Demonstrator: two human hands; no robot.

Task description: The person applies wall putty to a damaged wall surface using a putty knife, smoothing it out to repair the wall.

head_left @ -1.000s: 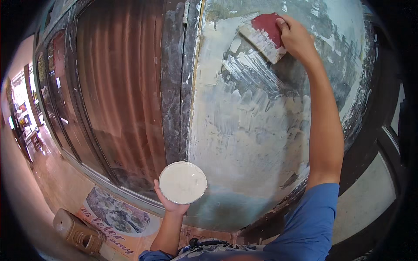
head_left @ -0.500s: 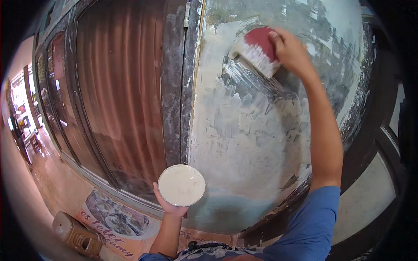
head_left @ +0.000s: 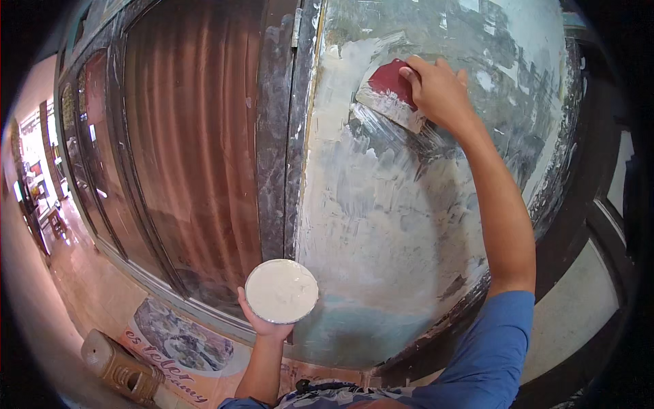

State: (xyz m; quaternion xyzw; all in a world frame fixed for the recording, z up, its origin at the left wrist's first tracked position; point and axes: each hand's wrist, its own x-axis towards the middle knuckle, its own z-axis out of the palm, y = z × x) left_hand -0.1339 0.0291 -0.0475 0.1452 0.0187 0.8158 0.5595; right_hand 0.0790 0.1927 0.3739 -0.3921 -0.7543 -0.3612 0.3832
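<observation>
Head view: red scraper (head_left: 390, 92) blade down-left, edge diagonal.

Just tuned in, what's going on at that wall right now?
A person is spreading white filler over a patchy wall panel. The right hand presses a red-handled scraper flat against the upper part of the panel, beside the dark door frame. The left hand holds a round dish of white paste low, below the work. White smears cover most of the panel's middle.
</observation>
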